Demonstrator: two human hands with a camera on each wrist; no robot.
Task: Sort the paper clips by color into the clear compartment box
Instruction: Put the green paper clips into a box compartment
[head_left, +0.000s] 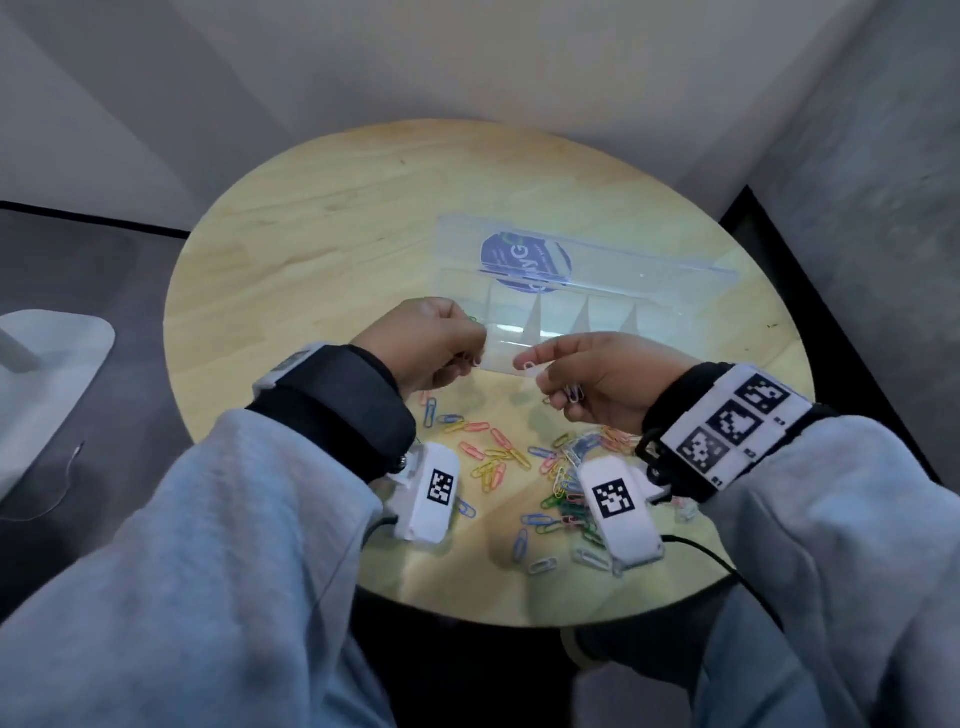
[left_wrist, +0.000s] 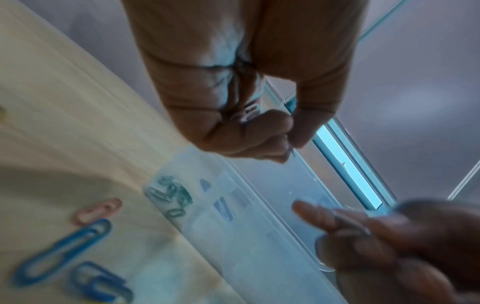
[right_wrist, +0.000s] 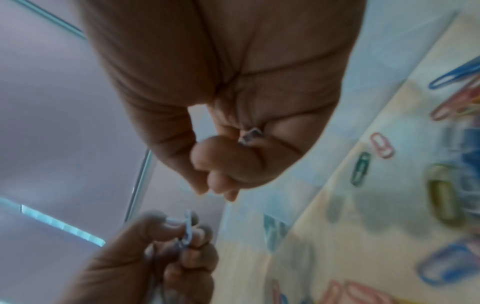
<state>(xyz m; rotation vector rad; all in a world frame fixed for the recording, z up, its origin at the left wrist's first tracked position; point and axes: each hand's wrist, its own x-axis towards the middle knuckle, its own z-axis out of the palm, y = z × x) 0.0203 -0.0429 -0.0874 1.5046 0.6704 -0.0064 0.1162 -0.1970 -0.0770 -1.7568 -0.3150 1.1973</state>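
Note:
The clear compartment box (head_left: 660, 306) lies on the round wooden table (head_left: 337, 234) with its lid (head_left: 597, 244) folded back. My left hand (head_left: 475, 343) hovers at the box's left end, its fingers curled around a few paper clips; a green one (head_left: 470, 318) sticks out. My right hand (head_left: 535, 374) is at the box's front edge and holds pale clips (head_left: 571, 392) in curled fingers. In the left wrist view, green clips (left_wrist: 168, 195) lie in the end compartment. In the right wrist view a clip (right_wrist: 249, 134) is tucked in my right palm.
A loose pile of mixed-colour clips (head_left: 566, 467) spreads over the near table between my wrists, with blue ones (left_wrist: 62, 251) and a pink one (left_wrist: 98, 209) near the box's left end. A white stand base (head_left: 47, 353) sits on the floor to the left.

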